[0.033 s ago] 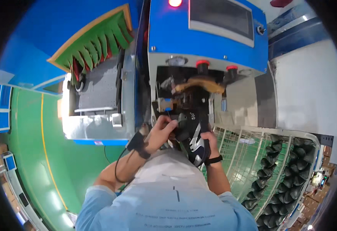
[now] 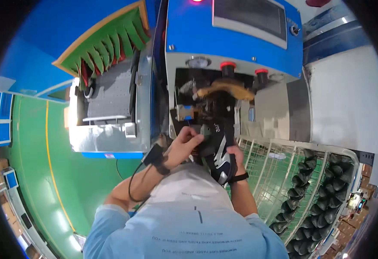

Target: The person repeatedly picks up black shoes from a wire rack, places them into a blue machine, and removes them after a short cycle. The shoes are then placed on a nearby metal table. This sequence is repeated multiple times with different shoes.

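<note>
A black shoe upper point(image 2: 224, 157) with a white and silver side pattern reaches out of the blue machine's opening, its near end close to my body. My right hand point(image 2: 237, 156) holds its right side, fingers wrapped round under it. On the other side, my left hand point(image 2: 187, 146) is closed in a pinch beside a dark grey piece point(image 2: 205, 131) at the upper's left edge. What lies between those fingertips is hidden. Above the upper's far end sits a curved yellowish-brown pad point(image 2: 225, 90). A small metal bracket point(image 2: 184, 113) stands just beyond my left hand.
The blue machine point(image 2: 189, 39) carries red-topped knobs point(image 2: 228, 69), a gauge and a screen. At left stands a metal conveyor unit point(image 2: 111, 138) with a green strip curtain point(image 2: 105, 54). To my right, a white wire rack point(image 2: 262, 172) holds several dark shoe-shaped pieces point(image 2: 327, 190).
The view has shifted slightly, so the machine sits a little higher. My left fingertips have moved slightly to the right, while my right hand keeps its hold on the shoe upper.
</note>
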`<state>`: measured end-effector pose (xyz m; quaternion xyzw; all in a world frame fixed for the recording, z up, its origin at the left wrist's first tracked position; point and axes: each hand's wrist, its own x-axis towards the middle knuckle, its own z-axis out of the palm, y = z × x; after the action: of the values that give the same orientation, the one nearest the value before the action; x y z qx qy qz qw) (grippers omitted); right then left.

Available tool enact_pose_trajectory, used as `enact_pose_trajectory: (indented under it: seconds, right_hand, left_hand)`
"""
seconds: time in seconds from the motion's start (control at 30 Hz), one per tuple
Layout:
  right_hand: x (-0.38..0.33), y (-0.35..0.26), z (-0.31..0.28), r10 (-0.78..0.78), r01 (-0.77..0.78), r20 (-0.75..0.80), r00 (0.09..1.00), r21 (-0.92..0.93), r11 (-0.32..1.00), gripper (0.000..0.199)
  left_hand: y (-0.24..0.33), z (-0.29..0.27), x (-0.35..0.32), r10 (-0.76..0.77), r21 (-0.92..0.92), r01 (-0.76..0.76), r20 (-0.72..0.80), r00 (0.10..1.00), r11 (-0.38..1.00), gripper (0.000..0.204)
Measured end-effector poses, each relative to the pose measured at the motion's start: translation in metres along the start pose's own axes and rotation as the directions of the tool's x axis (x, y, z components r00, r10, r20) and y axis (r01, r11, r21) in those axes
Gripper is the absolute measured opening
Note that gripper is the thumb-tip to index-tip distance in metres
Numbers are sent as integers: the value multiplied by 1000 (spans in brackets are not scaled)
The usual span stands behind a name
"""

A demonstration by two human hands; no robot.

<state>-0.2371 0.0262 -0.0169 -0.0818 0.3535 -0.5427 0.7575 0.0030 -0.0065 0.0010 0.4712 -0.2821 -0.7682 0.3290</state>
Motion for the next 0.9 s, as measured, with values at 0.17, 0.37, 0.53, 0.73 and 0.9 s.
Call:
enact_pose_trajectory:
  seconds: [0.17, 0.37, 0.53, 0.73, 0.9]
  right_hand:
    - [-19, -5, -44, 146, -146, 7, 989, 86, 985, 62]
    - [-26, -24, -25, -64, 64, -15, 998, -3, 998, 70]
    - [-14, -59, -3, -286, 198, -19, 958, -677, 709, 86]
    - [25, -76, 46, -441, 300, 149, 885, -907, 296, 95]
    - [64, -58, 78, -421, 73, 122, 899, -989, -130, 98]
  left_hand:
    - [5, 20, -20, 70, 499, -200, 268, 961, 843, 16]
    - [-2, 26, -38, 186, 645, -478, 468, 864, 596, 29]
    - [-1, 30, -33, 193, 720, -275, 196, 961, 637, 39]
    - [10, -12, -27, 171, 713, -105, -21, 985, 693, 39]
    - [-16, -46, -24, 152, 781, -120, 33, 988, 612, 34]
